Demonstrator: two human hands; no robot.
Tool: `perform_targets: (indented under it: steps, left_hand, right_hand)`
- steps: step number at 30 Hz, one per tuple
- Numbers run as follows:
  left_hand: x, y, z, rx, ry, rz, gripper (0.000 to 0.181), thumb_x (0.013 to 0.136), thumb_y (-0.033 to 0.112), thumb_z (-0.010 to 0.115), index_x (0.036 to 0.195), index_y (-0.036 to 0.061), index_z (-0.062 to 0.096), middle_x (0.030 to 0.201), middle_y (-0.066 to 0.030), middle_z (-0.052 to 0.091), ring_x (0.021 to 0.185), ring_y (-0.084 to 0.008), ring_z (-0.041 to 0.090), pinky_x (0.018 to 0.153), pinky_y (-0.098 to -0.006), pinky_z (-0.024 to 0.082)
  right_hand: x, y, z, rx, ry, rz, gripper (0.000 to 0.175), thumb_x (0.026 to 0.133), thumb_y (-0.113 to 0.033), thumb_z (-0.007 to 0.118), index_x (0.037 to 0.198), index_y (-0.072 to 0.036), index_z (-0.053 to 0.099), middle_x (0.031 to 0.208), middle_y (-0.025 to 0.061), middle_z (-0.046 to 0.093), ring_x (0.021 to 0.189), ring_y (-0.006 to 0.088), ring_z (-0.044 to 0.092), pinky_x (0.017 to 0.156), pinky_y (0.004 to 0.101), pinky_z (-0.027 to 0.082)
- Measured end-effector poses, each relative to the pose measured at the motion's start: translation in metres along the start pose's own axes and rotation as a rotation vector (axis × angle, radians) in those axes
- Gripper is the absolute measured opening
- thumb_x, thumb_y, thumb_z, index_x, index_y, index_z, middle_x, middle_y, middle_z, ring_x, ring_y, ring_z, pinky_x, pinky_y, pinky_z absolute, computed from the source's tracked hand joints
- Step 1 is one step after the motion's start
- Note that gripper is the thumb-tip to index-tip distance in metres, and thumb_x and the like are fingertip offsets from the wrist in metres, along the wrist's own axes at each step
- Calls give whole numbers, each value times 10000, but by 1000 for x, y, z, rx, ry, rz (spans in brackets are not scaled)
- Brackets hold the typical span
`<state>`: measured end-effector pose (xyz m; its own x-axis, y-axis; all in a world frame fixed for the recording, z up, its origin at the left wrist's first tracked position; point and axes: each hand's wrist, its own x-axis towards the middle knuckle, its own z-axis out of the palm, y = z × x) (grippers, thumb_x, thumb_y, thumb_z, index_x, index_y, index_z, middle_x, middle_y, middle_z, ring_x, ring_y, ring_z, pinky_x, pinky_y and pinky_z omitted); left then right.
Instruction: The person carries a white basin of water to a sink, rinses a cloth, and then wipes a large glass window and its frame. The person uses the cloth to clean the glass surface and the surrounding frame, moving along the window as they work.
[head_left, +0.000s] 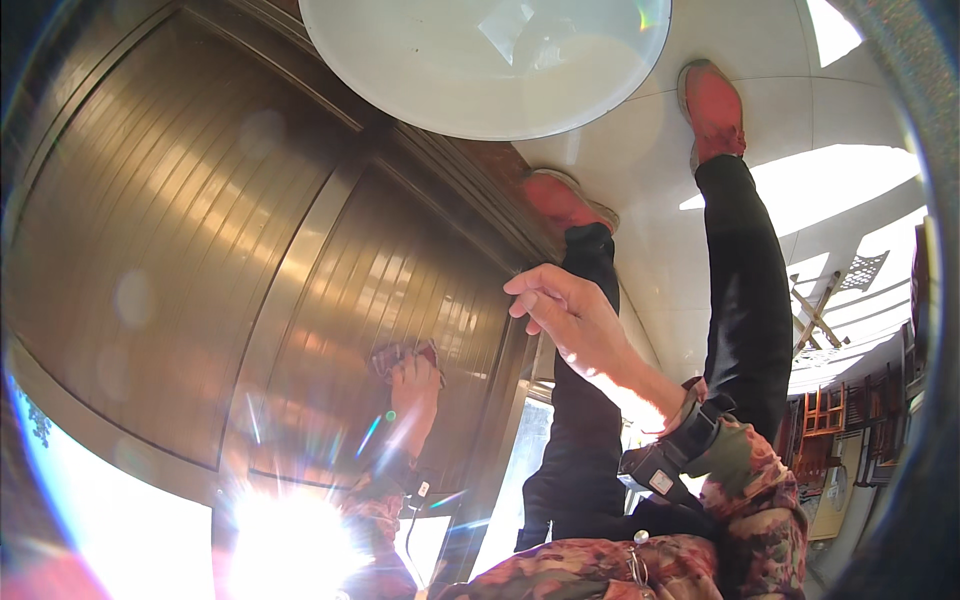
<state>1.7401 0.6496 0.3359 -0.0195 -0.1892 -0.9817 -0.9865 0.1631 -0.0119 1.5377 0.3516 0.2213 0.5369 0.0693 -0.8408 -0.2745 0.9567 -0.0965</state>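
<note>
My left hand (417, 386) presses a folded checked cloth (386, 360) against the ribbed panel of a bronze-coloured metal door (315, 345). Its fingers lie over the cloth. To the right of it, my right hand (574, 307) hangs in the air in front of my leg, fingers loosely bent and nothing in them. Both forearms have patterned sleeves, and a black strapped device (675, 454) sits on the right wrist. A strong sun glare covers part of the door's lower left in the picture.
A large round white glossy object (450, 105), a basin or tabletop, stands beyond my red shoes (712, 105). The door's sill and frame (480, 195) run beside my left foot. On the sunlit tiled floor (765, 112) at right stands a crossed-leg stand (817, 311); wooden chairs (823, 411) are farther off.
</note>
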Motion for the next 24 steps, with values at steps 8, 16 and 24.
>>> perform_targets:
  steps: [8, 16, 24]
  left_hand:
    - [-181, 1, -59, -22, -217, -23, 279, 857, 192, 555, 1111, 84, 598, 1254, -131, 542, 1252, -343, 476, 991, -505, 386]
    - [-177, 10, -32, 138, -192, -40, 274, 890, 266, 550, 1109, 109, 600, 1259, -127, 531, 1209, -324, 489, 942, -479, 388]
    - [-88, 35, 4, 28, -73, -22, 273, 906, 266, 524, 1095, 100, 630, 1230, -127, 537, 1199, -308, 483, 944, -467, 368]
  right_hand:
    - [-2, -8, 4, -33, -45, -18, 244, 972, -185, 513, 1114, -14, 616, 876, 54, 652, 752, 124, 580, 716, 282, 484]
    - [-1, -25, 0, 66, 15, -141, 276, 1005, -234, 522, 1143, -16, 619, 913, 40, 624, 813, 100, 537, 753, 243, 449]
    - [4, -23, 3, 10, 55, -44, 300, 1009, -285, 538, 1133, -28, 629, 913, 29, 638, 800, 92, 540, 765, 242, 446]
